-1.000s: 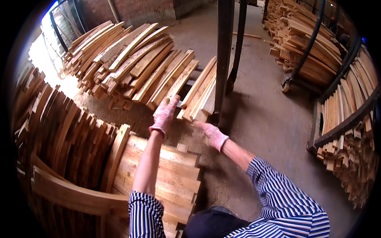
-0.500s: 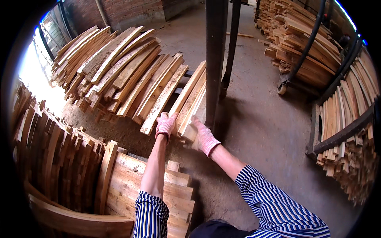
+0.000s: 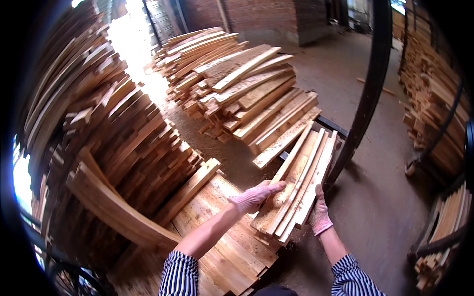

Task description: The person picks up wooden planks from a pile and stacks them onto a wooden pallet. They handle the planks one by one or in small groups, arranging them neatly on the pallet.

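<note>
Brick wall behind, a bunch of boards lies between both hands.

Some fingers of the right grip are hidden by the bundle of boards. Both striped sleeves get cut off at the bottom. So does a dark round thing, with too little showing to name. The tall pole loses its top. The right wood pile gets cut off too. Bright light hides what is behind it.
</note>
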Motion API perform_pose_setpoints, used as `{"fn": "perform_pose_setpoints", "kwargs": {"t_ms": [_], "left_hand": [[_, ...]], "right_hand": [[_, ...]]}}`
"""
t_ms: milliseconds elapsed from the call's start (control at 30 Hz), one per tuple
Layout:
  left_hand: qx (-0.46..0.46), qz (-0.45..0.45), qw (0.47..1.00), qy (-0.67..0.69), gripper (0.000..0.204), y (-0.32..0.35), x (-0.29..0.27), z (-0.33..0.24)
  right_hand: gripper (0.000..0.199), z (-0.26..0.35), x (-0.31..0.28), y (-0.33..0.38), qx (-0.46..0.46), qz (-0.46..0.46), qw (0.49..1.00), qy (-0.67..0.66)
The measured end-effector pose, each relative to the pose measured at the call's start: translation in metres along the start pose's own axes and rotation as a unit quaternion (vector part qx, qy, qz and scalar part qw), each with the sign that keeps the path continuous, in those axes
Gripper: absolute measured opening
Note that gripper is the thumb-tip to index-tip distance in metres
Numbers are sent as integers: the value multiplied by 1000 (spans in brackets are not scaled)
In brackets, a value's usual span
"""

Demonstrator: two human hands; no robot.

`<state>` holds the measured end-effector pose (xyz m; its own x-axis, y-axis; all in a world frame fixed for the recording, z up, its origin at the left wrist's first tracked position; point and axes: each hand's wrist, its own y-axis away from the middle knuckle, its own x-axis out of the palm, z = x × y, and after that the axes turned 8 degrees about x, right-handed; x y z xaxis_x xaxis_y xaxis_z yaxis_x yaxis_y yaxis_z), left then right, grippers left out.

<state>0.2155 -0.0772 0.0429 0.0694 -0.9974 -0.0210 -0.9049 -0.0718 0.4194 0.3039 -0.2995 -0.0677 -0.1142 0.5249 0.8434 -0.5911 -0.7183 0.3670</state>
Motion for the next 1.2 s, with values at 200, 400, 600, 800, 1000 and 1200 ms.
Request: {"fn": "perform_pose_setpoints", "kwargs": {"t_ms": [200, 400, 600, 800, 1000, 1200], "left_hand": [[65, 56, 996, 21, 113, 47, 9, -9], [-15, 2, 984, 177, 115, 141, -12, 30], [116, -158, 980, -36, 115, 241, 18, 22], [295, -233, 926, -40, 98, 283, -49, -30], [416, -383, 824, 24, 60, 300, -91, -66], [316, -502, 733, -332, 79, 257, -171, 136]], "right_hand": [[67, -11, 26, 31, 15, -17, 1000, 13], [53, -60, 77, 111, 112, 27, 992, -50], [73, -72, 96, 126, 37, 103, 951, 289], [79, -74, 214, 129, 28, 182, 835, 519], [74, -114, 273, 36, -53, 406, 797, 444], [75, -201, 222, -18, -62, 374, 781, 496]]}}
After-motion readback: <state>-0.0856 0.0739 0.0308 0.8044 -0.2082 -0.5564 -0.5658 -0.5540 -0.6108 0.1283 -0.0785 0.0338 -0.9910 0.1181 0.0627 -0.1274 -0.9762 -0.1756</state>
